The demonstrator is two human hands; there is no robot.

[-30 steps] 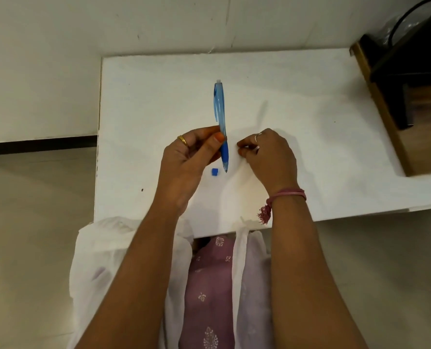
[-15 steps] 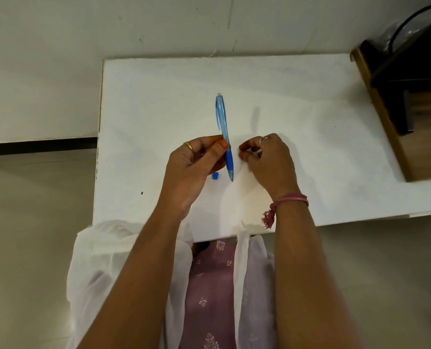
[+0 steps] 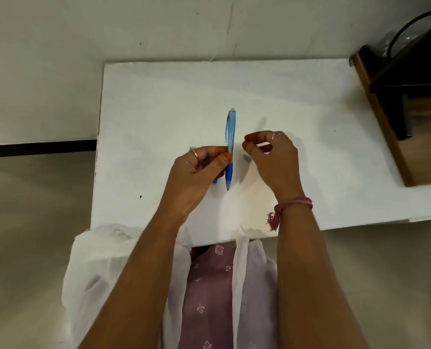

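Observation:
My left hand pinches a translucent blue pen between thumb and fingers. The pen stands nearly upright over the white table, tip pointing toward me. My right hand hovers just right of the pen without touching it. Its thumb and forefinger are curled close together, and I cannot make out anything between them. A small blurred blue piece shows just below that thumb. Another small blue piece lies on the table, partly hidden under my left hand.
A dark wooden stand with a black frame and cable adjoins the table's right end. The wall runs behind the table's far edge. The floor lies to the left, and my lap and white scarf are under the near edge.
My right hand has drawn back to the right, away from the pen, and a small blue piece has come into view below its thumb. My left hand still holds the pen.

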